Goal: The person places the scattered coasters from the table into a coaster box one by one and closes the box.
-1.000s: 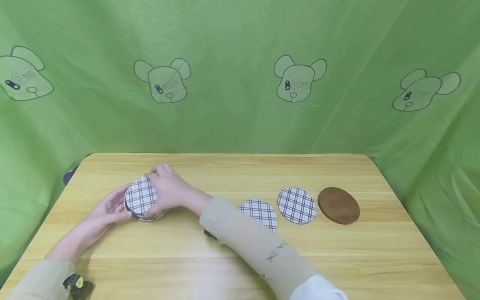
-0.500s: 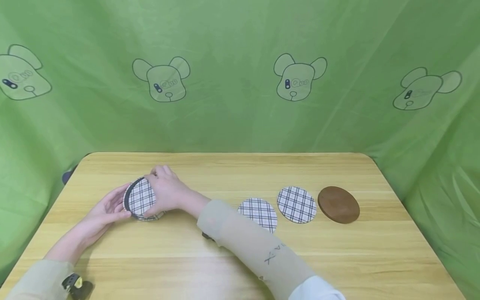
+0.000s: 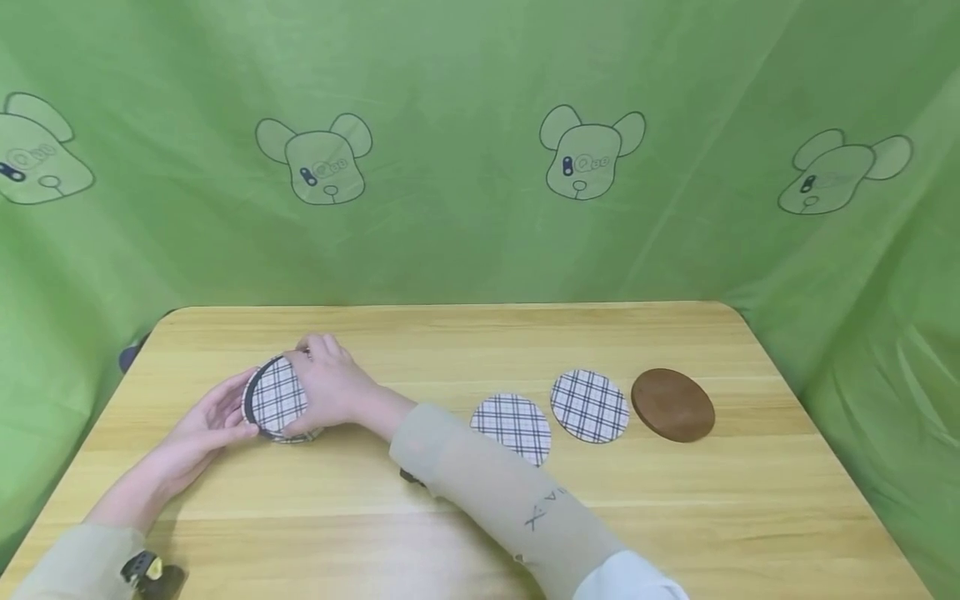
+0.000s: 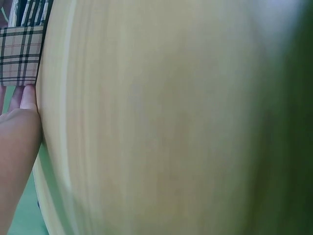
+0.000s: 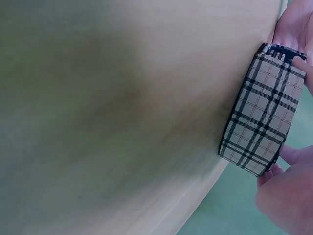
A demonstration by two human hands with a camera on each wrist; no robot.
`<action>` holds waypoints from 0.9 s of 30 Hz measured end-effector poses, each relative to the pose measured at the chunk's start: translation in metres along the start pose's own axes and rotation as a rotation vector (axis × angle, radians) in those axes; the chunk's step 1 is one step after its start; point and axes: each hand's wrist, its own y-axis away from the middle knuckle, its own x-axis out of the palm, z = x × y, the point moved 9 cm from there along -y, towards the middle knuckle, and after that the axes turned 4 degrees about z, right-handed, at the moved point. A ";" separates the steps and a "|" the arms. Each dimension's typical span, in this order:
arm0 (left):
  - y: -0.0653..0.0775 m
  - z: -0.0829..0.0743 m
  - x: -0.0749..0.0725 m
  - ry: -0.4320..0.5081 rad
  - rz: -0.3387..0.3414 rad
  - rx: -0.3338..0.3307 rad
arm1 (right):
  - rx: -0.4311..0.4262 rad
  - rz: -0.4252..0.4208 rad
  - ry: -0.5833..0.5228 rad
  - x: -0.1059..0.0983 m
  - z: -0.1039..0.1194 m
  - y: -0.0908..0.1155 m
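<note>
A round plaid coaster holder (image 5: pixel 264 107) stands on the table at the left, with stacked coasters showing in its side gap in the right wrist view. On top lies a plaid coaster (image 3: pixel 279 400), with a dark crescent of the holder's inside showing along its left edge. My left hand (image 3: pixel 206 425) grips the holder's left side, thumb at the front. My right hand (image 3: pixel 333 387) spans the coaster from the right, thumb near and fingers at the far edge; it hides the right part. The left wrist view shows the holder's plaid wall (image 4: pixel 20 56) above my fingers.
To the right on the wooden table (image 3: pixel 450 533) lie a plaid coaster (image 3: pixel 513 423), partly behind my right sleeve (image 3: pixel 487 483), a second plaid coaster (image 3: pixel 590 406) and a brown disc (image 3: pixel 672 405). A green cloth (image 3: pixel 450 225) hangs behind the table.
The top coaster has shifted right relative to the holder, uncovering the dark crescent at its left. Both hands keep nearly the same place; the head view has shifted slightly.
</note>
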 end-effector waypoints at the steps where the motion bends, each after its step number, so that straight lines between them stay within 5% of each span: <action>1: 0.000 0.000 0.000 0.002 -0.001 -0.001 | -0.001 -0.001 -0.003 0.000 0.000 0.000; 13: 0.000 0.000 0.000 0.000 0.000 -0.009 | -0.010 0.003 -0.049 0.002 -0.002 0.001; 27: 0.000 -0.001 0.000 0.000 -0.008 0.002 | -0.056 0.013 -0.226 -0.016 -0.014 0.015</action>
